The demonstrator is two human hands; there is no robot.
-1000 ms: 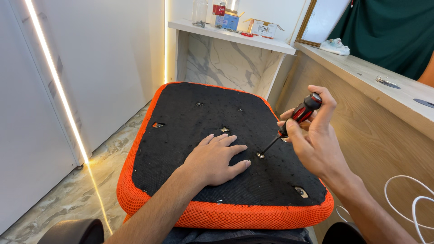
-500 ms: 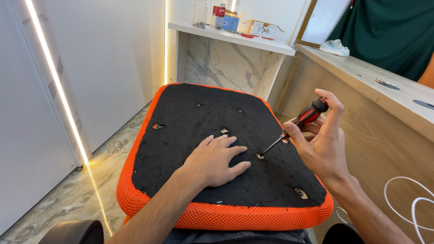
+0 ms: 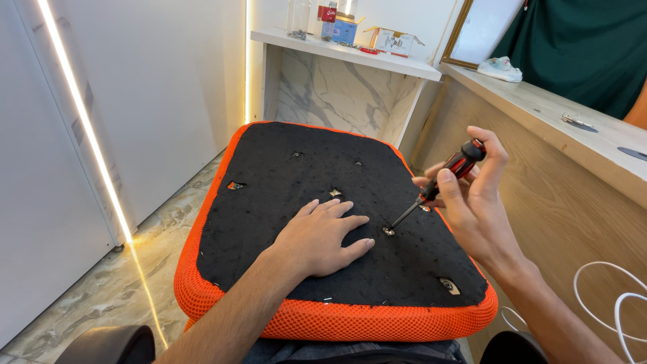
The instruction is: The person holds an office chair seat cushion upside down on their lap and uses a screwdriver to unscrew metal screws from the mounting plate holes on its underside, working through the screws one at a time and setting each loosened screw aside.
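An upturned chair seat [image 3: 283,168] lies before me, black fabric on its underside and orange mesh round its rim. My left hand [image 3: 320,237] rests flat on the black fabric with fingers spread. My right hand [image 3: 472,199] grips a screwdriver [image 3: 441,182] with a red and black handle. Its tip sits on a screw [image 3: 389,231] in the seat, just right of my left fingertips. Several other screw holes show in the fabric, one at the left [image 3: 234,185] and one near the front right corner [image 3: 447,285].
A wooden counter [image 3: 559,114] runs along the right. A white marble shelf [image 3: 350,54] at the back carries boxes and a jar. White cable [image 3: 606,296] loops at the lower right. White panels with a lit strip [image 3: 87,135] stand left; marble floor below.
My right hand has shifted its grip on the screwdriver handle, fingers moving round it, while the tip stays on the same screw. The left hand has not moved.
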